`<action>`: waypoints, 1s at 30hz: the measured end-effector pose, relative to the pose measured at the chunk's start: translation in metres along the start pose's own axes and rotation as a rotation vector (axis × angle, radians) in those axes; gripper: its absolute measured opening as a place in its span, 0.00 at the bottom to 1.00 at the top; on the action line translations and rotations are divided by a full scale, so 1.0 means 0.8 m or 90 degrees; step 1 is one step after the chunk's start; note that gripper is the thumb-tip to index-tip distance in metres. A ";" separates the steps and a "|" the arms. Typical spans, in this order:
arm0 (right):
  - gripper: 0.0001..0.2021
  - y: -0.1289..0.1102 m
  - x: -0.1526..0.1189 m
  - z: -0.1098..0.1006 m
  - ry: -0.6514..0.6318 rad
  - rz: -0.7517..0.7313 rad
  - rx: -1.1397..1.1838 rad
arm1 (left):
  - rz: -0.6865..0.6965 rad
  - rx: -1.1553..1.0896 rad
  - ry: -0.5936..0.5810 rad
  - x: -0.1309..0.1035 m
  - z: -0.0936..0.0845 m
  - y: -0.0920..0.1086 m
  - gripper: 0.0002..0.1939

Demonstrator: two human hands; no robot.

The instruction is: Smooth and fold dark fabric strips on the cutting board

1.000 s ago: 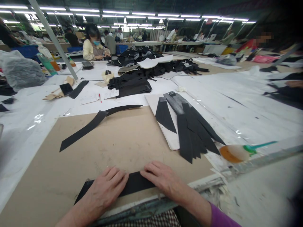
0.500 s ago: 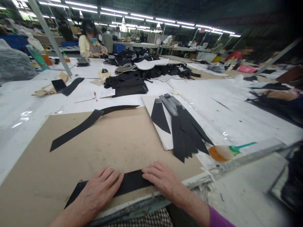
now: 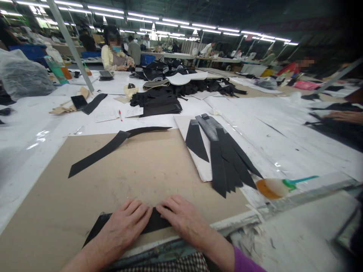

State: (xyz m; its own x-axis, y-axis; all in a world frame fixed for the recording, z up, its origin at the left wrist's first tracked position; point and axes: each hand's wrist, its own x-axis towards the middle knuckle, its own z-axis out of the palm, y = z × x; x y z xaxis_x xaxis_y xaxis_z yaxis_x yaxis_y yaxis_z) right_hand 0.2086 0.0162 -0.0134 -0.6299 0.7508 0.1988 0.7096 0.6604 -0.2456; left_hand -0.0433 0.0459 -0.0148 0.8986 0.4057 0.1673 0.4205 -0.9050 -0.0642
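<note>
A black strip of fabric-like material [image 3: 156, 222] lies near the front edge of the brown board, partly covered by both hands. My left hand [image 3: 122, 223] rests over its left part, fingers together and curled at the strip's upper edge. Close beside it, my right hand [image 3: 183, 220] has its bent fingers closed on the strip's right part; the right end is hidden under it. Farther up the board lies a joined pair of black strips [image 3: 99, 154]. A fan of black strips [image 3: 227, 158] is laid over a pale board [image 3: 204, 173] on the right.
A bottle of amber liquid with a green nozzle [image 3: 273, 188] lies at the right by the table edge. Farther back are a red pen [image 3: 120, 115], a stack of black pieces [image 3: 163, 105] and a slanted pole [image 3: 70, 47]. A co-worker [image 3: 113, 54] sits across the table.
My right hand has slid left along the strip, closer to my left hand. The view has shifted slightly, so the surroundings appear farther right.
</note>
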 end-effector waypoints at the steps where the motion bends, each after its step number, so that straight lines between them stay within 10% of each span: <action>1: 0.12 0.002 -0.002 -0.002 -0.007 -0.003 -0.003 | 0.002 0.000 0.003 0.000 0.001 0.000 0.22; 23: 0.13 0.029 -0.059 -0.027 0.049 0.038 -0.017 | 0.002 -0.005 0.022 0.001 -0.006 0.000 0.21; 30: 0.03 -0.024 0.001 -0.023 0.093 0.166 -0.060 | -0.001 -0.018 -0.001 0.005 -0.008 0.001 0.19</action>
State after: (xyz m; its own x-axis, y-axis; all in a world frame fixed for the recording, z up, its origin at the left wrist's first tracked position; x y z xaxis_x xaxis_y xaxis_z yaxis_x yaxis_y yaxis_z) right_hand 0.2006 0.0041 0.0090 -0.3763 0.8843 0.2764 0.8715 0.4391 -0.2183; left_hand -0.0404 0.0462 -0.0082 0.8983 0.4072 0.1654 0.4181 -0.9077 -0.0358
